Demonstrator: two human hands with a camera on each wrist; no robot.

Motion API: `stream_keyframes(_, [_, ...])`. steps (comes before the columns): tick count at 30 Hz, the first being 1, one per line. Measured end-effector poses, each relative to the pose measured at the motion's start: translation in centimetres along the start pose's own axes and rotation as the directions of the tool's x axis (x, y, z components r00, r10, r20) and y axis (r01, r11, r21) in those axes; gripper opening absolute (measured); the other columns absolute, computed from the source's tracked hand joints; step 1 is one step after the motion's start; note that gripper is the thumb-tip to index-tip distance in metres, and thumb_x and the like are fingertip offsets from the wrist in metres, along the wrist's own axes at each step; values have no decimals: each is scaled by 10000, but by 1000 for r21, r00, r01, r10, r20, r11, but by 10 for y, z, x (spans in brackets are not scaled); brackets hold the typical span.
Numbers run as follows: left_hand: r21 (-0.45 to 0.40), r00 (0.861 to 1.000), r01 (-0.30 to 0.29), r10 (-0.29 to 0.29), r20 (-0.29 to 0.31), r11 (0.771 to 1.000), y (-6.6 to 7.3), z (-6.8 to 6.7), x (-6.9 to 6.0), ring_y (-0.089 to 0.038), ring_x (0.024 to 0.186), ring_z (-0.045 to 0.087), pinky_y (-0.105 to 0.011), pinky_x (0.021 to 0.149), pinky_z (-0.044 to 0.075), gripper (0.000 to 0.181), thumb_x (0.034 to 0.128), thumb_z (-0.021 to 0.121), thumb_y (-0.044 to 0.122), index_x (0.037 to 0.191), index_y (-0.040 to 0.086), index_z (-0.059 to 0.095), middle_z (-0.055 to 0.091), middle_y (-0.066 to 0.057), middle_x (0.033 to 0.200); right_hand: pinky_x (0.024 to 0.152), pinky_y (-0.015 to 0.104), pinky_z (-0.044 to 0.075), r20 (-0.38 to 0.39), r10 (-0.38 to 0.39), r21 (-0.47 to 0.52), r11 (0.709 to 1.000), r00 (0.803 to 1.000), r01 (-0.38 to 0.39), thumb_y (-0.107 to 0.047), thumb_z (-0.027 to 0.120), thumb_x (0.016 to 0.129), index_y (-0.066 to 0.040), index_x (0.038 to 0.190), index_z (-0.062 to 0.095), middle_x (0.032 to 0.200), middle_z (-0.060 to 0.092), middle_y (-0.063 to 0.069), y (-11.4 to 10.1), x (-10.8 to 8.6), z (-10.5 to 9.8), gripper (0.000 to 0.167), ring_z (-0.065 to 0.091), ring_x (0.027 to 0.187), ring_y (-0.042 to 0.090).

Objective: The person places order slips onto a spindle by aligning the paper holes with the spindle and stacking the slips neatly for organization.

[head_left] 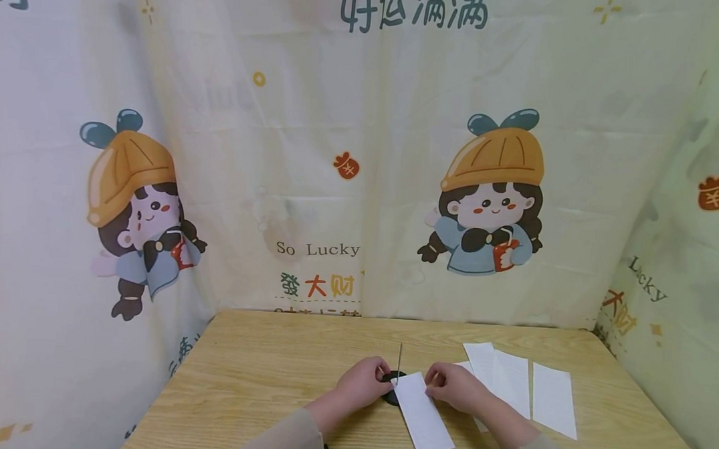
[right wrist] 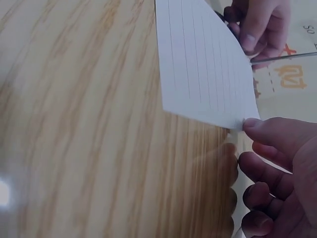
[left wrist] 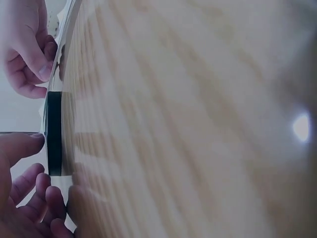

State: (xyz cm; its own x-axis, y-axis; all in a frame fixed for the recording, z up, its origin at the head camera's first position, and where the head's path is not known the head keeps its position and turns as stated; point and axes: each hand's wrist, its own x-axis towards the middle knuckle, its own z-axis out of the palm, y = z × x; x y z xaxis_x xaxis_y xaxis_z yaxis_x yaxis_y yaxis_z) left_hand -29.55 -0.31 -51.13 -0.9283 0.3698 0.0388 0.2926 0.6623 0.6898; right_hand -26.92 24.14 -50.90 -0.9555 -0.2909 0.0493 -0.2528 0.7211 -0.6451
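Between the two hands, above the wooden tabletop [head_left: 256, 381], a white ruled slip of paper [head_left: 423, 418] slants toward the viewer, its far left corner beside a thin upright rod [head_left: 400, 360] on a round black base [head_left: 391, 398]. The right hand [head_left: 457, 387] pinches the slip's edge between thumb and finger. The left hand [head_left: 361, 383] has bent fingers at the base and the slip's corner; I cannot tell which of these it grips. More white sheets [head_left: 553, 400] lie to the right, some overlapping. Behind hangs a printed cloth [head_left: 402, 65] reading “好运满满” at the top, with "So Lucky" [head_left: 317, 249] and 發大财 [head_left: 317, 286] lower down; the line beneath is cut off by the tabletop. On the right-hand side, "Lucky" [head_left: 647, 280] appears again, slanted.
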Motion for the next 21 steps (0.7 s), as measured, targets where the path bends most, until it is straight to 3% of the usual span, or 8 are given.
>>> stream_keyframes(6, [-46, 999, -17, 19, 37, 999, -2, -5, -5, -82, 732, 530, -306, 717, 440, 280, 838, 789, 203, 1055, 105, 643, 592, 73, 809, 570, 270, 425, -8, 13, 40, 999, 1000, -13, -187, 765, 865, -110, 1012, 645, 776, 555, -21, 3, -5, -8, 204, 500, 655, 116])
stream_keyframes(15, [-41, 997, 4, -1, 74, 999, -5, -8, -8, -98, 723, 519, -305, 711, 433, 336, 825, 810, 223, 1099, 116, 647, 574, 80, 801, 559, 262, 403, -75, -4, -11, 1000, 997, 3, -185, 756, 872, -94, 1073, 671, 786, 547, -27, 19, -18, -29, 237, 469, 644, 96])
stream_keyframes(21, [-46, 997, -15, 19, 74, 999, -4, -10, -11, -96, 715, 519, -301, 707, 426, 317, 821, 809, 203, 1081, 113, 651, 578, 80, 790, 585, 265, 389, -129, 8, -45, 999, 992, -14, -196, 779, 849, -90, 1080, 679, 791, 552, -35, 37, -27, -43, 273, 455, 656, 91])
